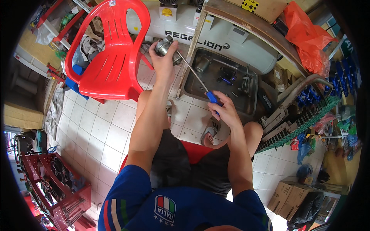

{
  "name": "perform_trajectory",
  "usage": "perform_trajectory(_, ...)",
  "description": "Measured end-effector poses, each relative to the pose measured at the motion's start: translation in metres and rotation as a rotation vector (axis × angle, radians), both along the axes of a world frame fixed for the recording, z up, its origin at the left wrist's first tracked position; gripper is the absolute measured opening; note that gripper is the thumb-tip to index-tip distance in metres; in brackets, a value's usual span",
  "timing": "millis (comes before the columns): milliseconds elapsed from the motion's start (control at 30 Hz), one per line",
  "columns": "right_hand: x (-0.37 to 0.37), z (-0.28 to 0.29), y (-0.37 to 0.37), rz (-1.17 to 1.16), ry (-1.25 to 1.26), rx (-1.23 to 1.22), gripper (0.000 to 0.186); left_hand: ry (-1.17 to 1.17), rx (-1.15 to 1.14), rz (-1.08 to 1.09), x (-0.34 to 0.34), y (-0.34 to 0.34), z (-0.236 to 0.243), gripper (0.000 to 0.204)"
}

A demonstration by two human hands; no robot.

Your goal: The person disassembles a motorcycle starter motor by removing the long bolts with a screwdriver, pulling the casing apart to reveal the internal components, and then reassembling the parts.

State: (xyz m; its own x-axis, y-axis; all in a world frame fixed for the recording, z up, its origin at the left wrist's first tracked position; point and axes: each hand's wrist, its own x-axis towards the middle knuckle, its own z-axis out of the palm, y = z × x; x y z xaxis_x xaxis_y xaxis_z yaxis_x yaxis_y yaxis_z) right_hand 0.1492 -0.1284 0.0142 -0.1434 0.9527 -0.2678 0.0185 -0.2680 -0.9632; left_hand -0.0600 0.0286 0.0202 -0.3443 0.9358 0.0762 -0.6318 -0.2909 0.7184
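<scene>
My left hand (pixel 163 61) is closed around a silvery cylindrical metal part (pixel 165 47) with a bolt-like top, held near the red chair. My right hand (pixel 222 106) grips the blue handle of a long screwdriver (pixel 198 78), whose shaft slants up toward that metal part; whether the tip touches it is hard to tell. Beneath the screwdriver, a dark metal tray (pixel 241 104) holds a metal cylinder (pixel 202 64), a black-and-blue component (pixel 227 74), a shafted metal part (pixel 245 82) and small pieces.
A red plastic chair (pixel 104 77) stands at front left. Behind the tray lie a white tank (pixel 262 61) and wooden frame (pixel 246 15). Metal framework with green mesh (pixel 308 119) is at right, red perforated racks (pixel 65 196) lower left, cardboard boxes (pixel 285 196) lower right.
</scene>
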Motion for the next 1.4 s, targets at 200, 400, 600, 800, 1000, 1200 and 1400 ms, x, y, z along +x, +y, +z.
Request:
perform_trajectory(200, 0.003, -0.001, 0.0, -0.004, -0.004, 0.016, 0.038, 0.048, 0.0, -0.001, -0.002, 0.002, -0.003, 0.072)
perform_trajectory(400, 0.004, -0.008, -0.002, -0.087, -0.106, 0.292, 0.042, 0.263, -0.068, 0.142, -0.004, 0.007, -0.011, 0.076)
perform_trajectory(600, 0.0, 0.005, 0.005, 0.073, 0.004, -0.238, 0.036, 0.138, -0.017, 0.026, -0.004, 0.0, -0.004, 0.074)
perform_trajectory(800, 0.006, -0.015, 0.002, 0.102, -0.147, 0.126, 0.034, 0.181, 0.02, 0.017, -0.002, 0.006, -0.011, 0.067)
perform_trajectory(1000, -0.011, -0.004, -0.003, -0.092, -0.11, 0.043, 0.03, 0.159, 0.024, -0.021, -0.001, 0.005, -0.016, 0.065)
perform_trajectory(1200, 0.004, 0.006, 0.002, 0.029, -0.067, 0.028, 0.037, 0.124, -0.001, 0.01, -0.001, 0.003, -0.008, 0.073)
perform_trajectory(1400, 0.002, 0.0, 0.002, -0.038, -0.114, 0.041, 0.036, 0.09, -0.006, 0.033, -0.001, 0.0, -0.001, 0.081)
